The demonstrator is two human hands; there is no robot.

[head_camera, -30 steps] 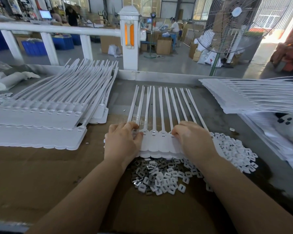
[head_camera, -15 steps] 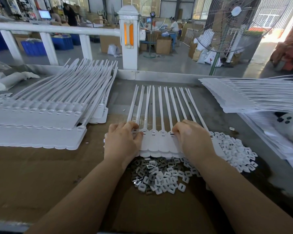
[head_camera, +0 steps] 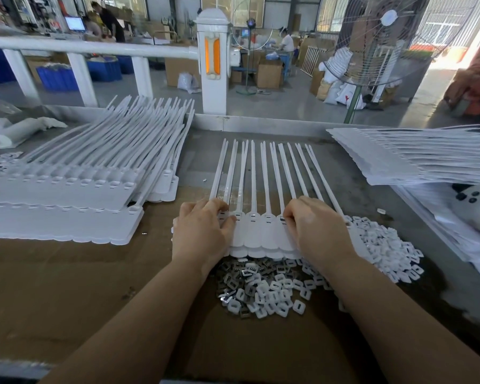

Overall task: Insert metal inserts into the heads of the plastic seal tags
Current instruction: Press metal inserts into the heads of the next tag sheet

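- The tag strip (head_camera: 261, 231) lies flat on the cardboard (head_camera: 67, 286) at mid-bench, directly in front of you. Its long axis runs away from you: heads and flat label ends toward you, tails (head_camera: 254, 167) pointing at the far bench edge and fanning slightly to the right.
- A row of heads (head_camera: 252, 216) shows between your hands; small dark slots are visible in them. Whether metal sits in each slot cannot be told.
- Your left hand (head_camera: 203, 234) rests palm-down on the strip's left end, fingers bent, tips on the heads there. Whether it pinches anything cannot be told.
- Your right hand (head_camera: 316, 228) lies on the strip's right end, fingers curled down onto a head. What sits under the fingertips is hidden.
- The inserts (head_camera: 233, 275), grey metal, lie heaped just below the strip's near edge, touching it, between your forearms.
- White caps (head_camera: 385, 250) are mixed into that heap and spread out to the right of your right wrist.
- A left stack (head_camera: 67, 195) of tag strips sits well apart on the left, tails slanting up and right.
- A right stack (head_camera: 416, 156) lies on the right, tails running off to the right.
- A fan (head_camera: 372, 40) stands beyond the bench.
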